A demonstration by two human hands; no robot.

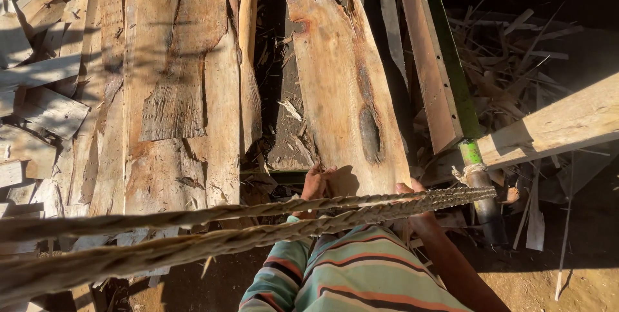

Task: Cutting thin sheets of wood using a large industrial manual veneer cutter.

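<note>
1. Rough-sawn wooden slab [342, 86]: lies lengthwise between a pile of bark-edged offcuts [174, 92] on one side and a green-edged plank [438, 60] on the other, near end at the person's hands, far end running up out of the sun into shadow.
2. Left hand [316, 183]: clasped on the slab's near left corner, fingers curled over the end edge, partly hidden behind two twisted ropes [258, 218] stretched across the view.
3. Right hand [412, 199]: set against the slab's near right corner, mostly covered by the ropes and the striped sleeve [354, 273]; exactly how far the fingers close, cannot tell.
4. Likely handling: stiff, no flex to speak of; long and thick enough to feel heavy at the far end, so probably tail-heavy when lifted from this end alone.
5. Surface: dry, coarse, splintery, with a dark knot and a reddish streak down the middle; not slippery, good friction, though sharp fibres along the waney edges could bite bare skin.
6. Best hold, as judged: both near corners, thumbs on top and fingers under, wide apart to resist twisting; better slid than carried, given the weight ahead.
7. Nearby: a rope knot tied on a green pole [474, 163], just right of the hands, and a pale beam [554, 128] crossing above it.
</note>
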